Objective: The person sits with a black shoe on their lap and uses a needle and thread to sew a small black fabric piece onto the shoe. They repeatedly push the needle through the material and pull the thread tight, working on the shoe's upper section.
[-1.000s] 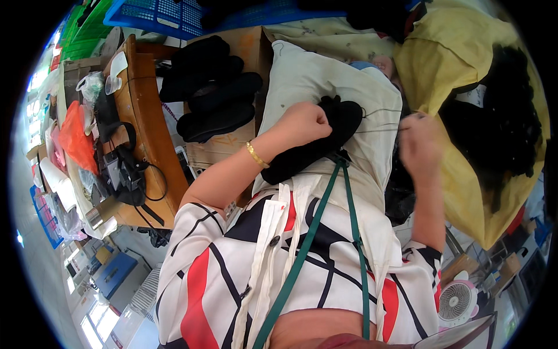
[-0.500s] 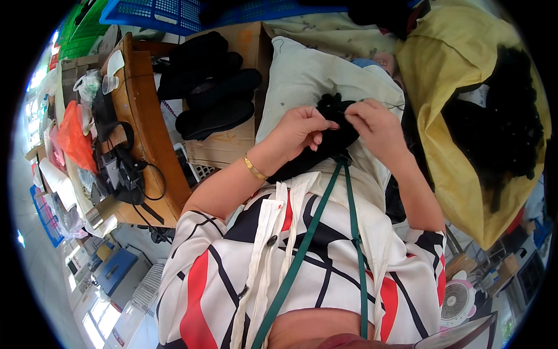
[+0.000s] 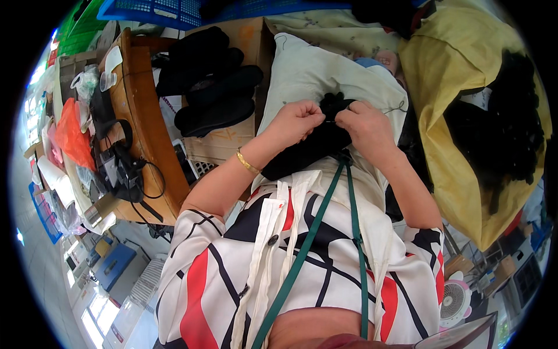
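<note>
On the pale cushion in my lap lies a black, soft slipper, partly covered by my hands. A small black flower-shaped trim shows at its far end. My left hand is closed in a pinch at the trim's near left; what its fingertips hold is hidden. Close by on the right, my right hand pinches what looks like a thin needle, a fine pale line between the hands. A dark looped thread lies on the cushion beyond my right hand.
Several black slippers rest on a cardboard box at the left. Beside it stands a wooden table with bags and a cable. A yellow sack of black pieces stands at the right. Green straps hang before me.
My right hand has moved slightly down and left, toward my left hand. Both hands are now nearer each other, and more of the looped thread shows on the right.
</note>
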Available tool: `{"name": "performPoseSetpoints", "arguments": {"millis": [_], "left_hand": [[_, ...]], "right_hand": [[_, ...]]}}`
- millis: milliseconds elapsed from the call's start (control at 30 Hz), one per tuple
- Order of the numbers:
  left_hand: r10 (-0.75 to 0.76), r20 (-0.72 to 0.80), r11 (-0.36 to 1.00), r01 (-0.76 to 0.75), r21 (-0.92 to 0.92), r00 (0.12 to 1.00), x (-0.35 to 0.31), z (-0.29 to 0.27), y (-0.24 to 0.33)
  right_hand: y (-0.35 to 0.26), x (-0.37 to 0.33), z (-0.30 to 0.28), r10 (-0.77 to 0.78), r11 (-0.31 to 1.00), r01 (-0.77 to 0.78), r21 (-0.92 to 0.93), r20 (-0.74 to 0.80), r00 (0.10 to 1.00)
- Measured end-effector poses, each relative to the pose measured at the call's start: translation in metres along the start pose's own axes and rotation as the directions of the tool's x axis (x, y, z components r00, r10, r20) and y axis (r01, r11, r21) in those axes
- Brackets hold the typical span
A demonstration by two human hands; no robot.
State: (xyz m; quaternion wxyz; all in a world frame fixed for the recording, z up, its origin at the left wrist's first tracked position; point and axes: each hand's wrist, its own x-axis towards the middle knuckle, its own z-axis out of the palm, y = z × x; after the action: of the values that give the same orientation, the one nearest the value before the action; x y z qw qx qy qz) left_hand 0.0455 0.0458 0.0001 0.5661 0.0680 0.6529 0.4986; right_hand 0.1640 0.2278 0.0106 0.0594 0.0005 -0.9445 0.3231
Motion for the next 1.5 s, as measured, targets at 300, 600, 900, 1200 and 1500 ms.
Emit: {"name": "performPoseSetpoints", "arguments": {"millis": [300,600,900,1200,1500], "left_hand": [[0.034,-0.028,0.997,-0.036,-0.068,0.999,0.003,0.002,-0.017],[-0.064,0.185,0.796,0.162,-0.583,0.981,-0.001,0.002,-0.01],[0.01,0.04,0.989,-0.004,-0.149,0.999,0.001,0.004,-0.017],[0.395,-0.11,0.852,-0.319,0.415,0.912,-0.005,0.02,-0.004],[0.611,-0.113,0.649,-0.413,0.639,0.784,0.013,0.022,-0.016]], "right_hand": [[0.005,-0.008,0.006,0.534,0.206,-0.438,0.875,0.275,0.8],[0.265,-0.207,-0.101,0.99,-0.026,0.437,0.899,-0.037,0.134],[0.24,-0.214,-0.149,0.708,0.604,-0.256,0.755,-0.655,-0.264],[0.231,-0.196,-0.14,0.591,0.676,-0.507,0.535,-0.804,-0.06],[0.222,-0.208,-0.176,0.395,0.678,-0.72,0.148,-0.899,0.187]]}}
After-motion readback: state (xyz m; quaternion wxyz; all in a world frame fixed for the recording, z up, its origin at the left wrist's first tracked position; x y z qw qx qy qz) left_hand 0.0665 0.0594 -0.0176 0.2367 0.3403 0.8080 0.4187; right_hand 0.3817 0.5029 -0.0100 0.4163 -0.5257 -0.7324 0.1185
